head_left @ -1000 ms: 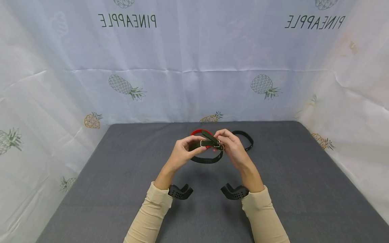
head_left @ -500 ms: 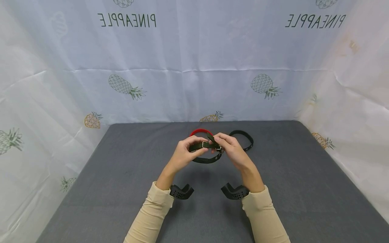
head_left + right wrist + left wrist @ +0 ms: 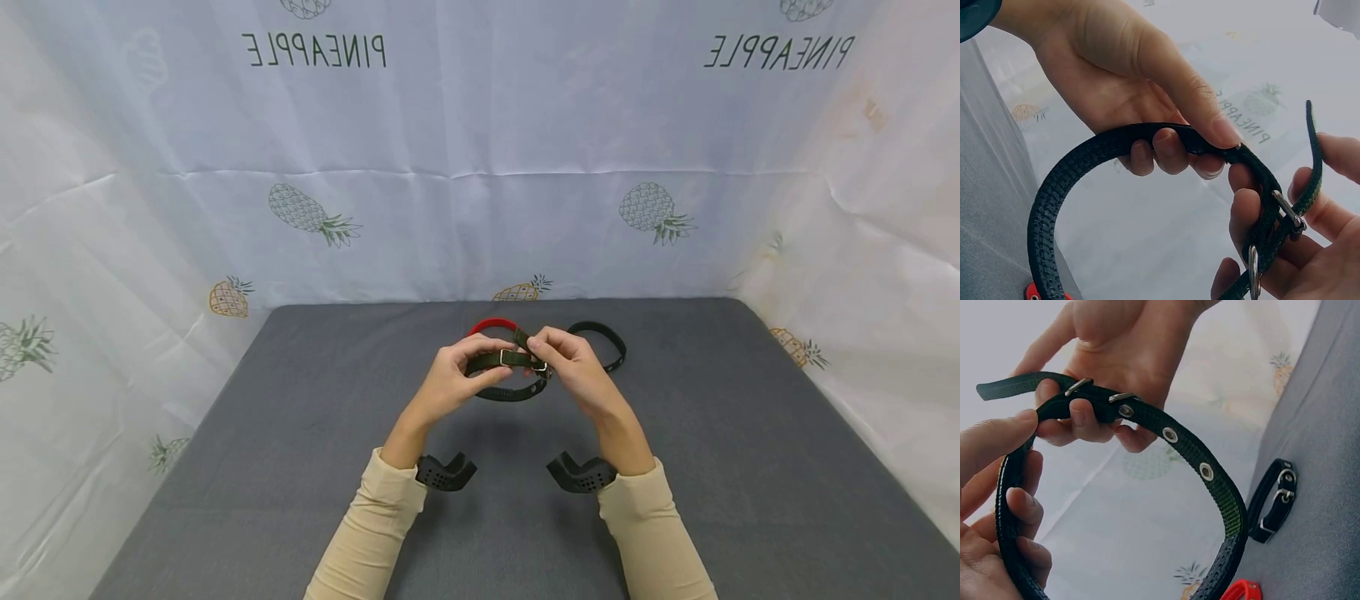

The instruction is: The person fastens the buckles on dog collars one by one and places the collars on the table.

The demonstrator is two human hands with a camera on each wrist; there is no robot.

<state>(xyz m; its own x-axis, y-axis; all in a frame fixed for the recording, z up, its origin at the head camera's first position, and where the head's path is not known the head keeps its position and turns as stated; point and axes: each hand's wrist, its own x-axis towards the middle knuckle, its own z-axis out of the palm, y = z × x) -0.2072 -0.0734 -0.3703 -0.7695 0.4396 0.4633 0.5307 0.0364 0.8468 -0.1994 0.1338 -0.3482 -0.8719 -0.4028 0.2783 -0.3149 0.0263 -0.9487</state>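
Note:
A dark green pet collar (image 3: 517, 359) with metal eyelets and a buckle (image 3: 1290, 211) is held up above the table by both hands, forming a loop. My left hand (image 3: 448, 373) grips the band beside a metal keeper, thumb on one side and fingers on the other. At the buckle end, my right hand (image 3: 573, 360) holds the collar, its fingers curled around the band. The strap's free tail (image 3: 1013, 385) sticks out past the buckle, near the right thumb. In the head view, the fingers hide part of the buckle.
Behind the hands, a red collar (image 3: 493, 322) lies on the grey table (image 3: 315, 433), partly hidden. A black buckled collar (image 3: 617, 346) lies to its right. A pineapple-print curtain (image 3: 480, 225) stands behind the table, with sheets at both sides.
My right hand's thumb has shifted down onto the strap tail, of which less shows in the head view. The held collar has turned slightly. My left hand keeps its grip.

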